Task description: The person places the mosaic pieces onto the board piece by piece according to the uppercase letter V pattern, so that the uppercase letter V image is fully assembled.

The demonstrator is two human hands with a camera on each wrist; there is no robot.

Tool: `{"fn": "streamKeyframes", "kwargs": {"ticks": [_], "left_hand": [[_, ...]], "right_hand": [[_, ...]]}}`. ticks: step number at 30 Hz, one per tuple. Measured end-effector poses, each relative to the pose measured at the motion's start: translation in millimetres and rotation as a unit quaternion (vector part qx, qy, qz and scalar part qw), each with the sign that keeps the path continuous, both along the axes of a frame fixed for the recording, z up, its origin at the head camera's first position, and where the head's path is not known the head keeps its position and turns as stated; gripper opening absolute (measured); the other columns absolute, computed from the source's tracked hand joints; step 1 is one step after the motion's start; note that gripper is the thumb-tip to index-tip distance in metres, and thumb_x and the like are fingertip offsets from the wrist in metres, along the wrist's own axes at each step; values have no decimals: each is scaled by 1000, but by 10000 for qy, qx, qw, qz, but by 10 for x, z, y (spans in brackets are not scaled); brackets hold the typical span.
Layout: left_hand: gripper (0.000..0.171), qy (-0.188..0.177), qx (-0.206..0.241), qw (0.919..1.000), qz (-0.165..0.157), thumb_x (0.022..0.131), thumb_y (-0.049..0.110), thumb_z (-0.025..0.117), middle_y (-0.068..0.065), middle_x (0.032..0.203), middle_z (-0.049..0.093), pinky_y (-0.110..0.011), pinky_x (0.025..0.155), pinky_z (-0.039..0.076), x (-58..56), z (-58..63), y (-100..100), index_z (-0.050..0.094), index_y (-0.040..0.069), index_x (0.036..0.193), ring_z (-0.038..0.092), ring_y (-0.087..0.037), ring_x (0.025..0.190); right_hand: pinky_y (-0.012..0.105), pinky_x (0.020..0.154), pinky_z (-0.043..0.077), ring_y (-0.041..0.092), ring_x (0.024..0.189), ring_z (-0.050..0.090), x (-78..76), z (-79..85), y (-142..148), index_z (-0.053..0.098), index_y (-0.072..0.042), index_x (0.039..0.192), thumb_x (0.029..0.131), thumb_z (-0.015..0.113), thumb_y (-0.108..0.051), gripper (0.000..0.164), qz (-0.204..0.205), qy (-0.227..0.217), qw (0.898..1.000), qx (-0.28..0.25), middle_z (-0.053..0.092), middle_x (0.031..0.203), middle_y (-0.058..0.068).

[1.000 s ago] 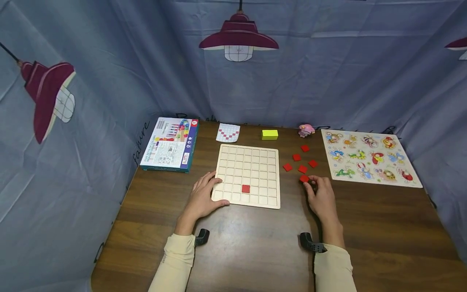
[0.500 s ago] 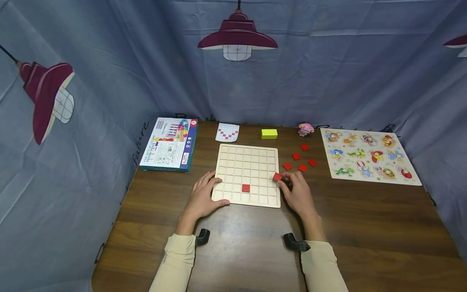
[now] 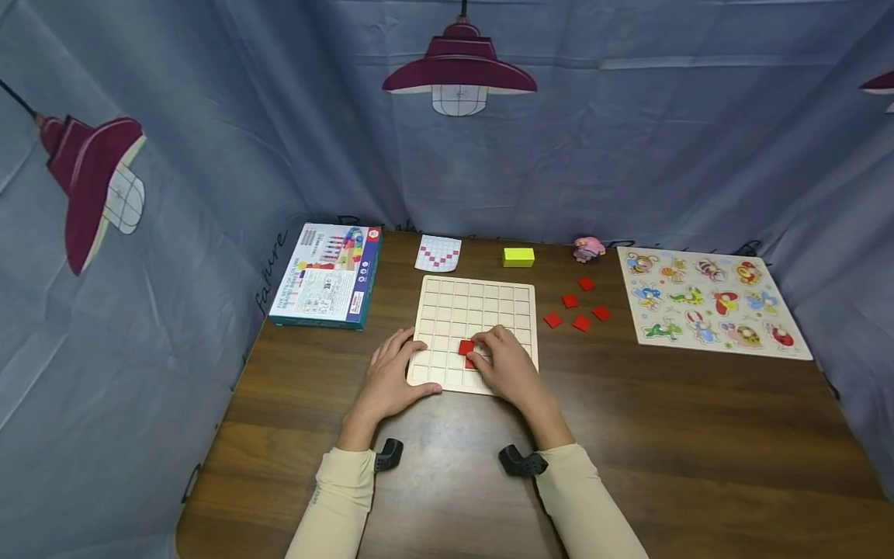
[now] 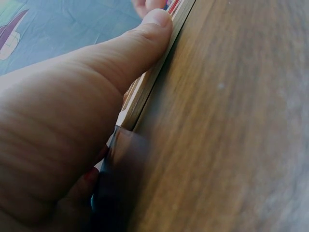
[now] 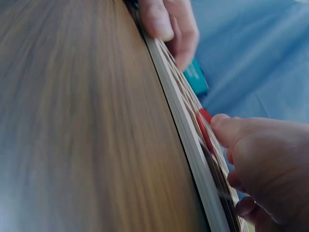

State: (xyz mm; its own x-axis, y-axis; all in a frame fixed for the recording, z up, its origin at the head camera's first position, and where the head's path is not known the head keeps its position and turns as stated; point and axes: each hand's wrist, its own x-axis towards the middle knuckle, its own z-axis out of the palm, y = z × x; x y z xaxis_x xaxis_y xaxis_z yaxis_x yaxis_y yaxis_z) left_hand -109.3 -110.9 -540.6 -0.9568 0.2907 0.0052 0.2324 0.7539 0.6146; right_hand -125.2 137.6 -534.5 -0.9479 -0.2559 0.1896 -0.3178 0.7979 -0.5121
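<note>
In the head view a light wooden grid board lies on the table. My left hand holds its near left corner, thumb along the front edge and fingers at the left side. My right hand is over the board and pinches a red square tile between thumb and fingers. Just below it, a second red tile sits in a grid cell, partly hidden by my right thumb. Seen from the right wrist, the pinched tile is close over the board's surface.
Several loose red tiles lie right of the board. Behind it are a paper pattern card, a yellow block and a pink figurine. A boxed game lies left, an insect picture puzzle right.
My right hand has carried a red tile leftward from the loose tiles, across the board's right edge, to beside the tile in the grid. My left hand has stayed at the corner.
</note>
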Motion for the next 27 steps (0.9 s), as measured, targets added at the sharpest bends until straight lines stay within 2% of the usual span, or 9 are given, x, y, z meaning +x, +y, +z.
{"fn": "streamKeyframes", "kwargs": {"ticks": [8, 12, 17, 27], "left_hand": [[78, 23, 34, 10000, -23, 74, 58, 85, -7, 163, 37, -58, 125, 23, 8, -12, 0, 58, 18, 136, 26, -31, 155], [79, 89, 86, 9999, -25, 73, 57, 86, -8, 162, 38, -58, 124, 24, 6, -12, -5, 59, 17, 135, 28, -31, 155], [78, 147, 48, 9999, -7, 73, 57, 86, -7, 162, 38, -57, 124, 25, -7, -17, -12, 60, 17, 135, 29, -31, 154], [79, 17, -2, 10000, -13, 74, 58, 85, -7, 163, 37, -56, 125, 22, -20, -25, -26, 59, 17, 137, 26, -30, 155]], "right_hand": [[35, 70, 46, 19, 80, 52, -62, 30, -214, 72, -8, 115, 95, 73, -26, 28, -90, 70, 9985, 543, 61, 98, 5], [37, 70, 49, 21, 82, 56, -70, 57, -248, 73, -9, 115, 95, 73, -25, 26, -210, 61, 9976, 653, 62, 98, 6], [40, 72, 51, 24, 85, 58, -80, 92, -272, 73, -9, 115, 95, 71, -24, 25, -291, -45, 9973, 669, 63, 100, 7], [35, 69, 46, 20, 80, 53, -74, 108, -306, 74, -10, 115, 96, 71, -23, 23, -287, -146, 9975, 636, 62, 96, 5]]}}
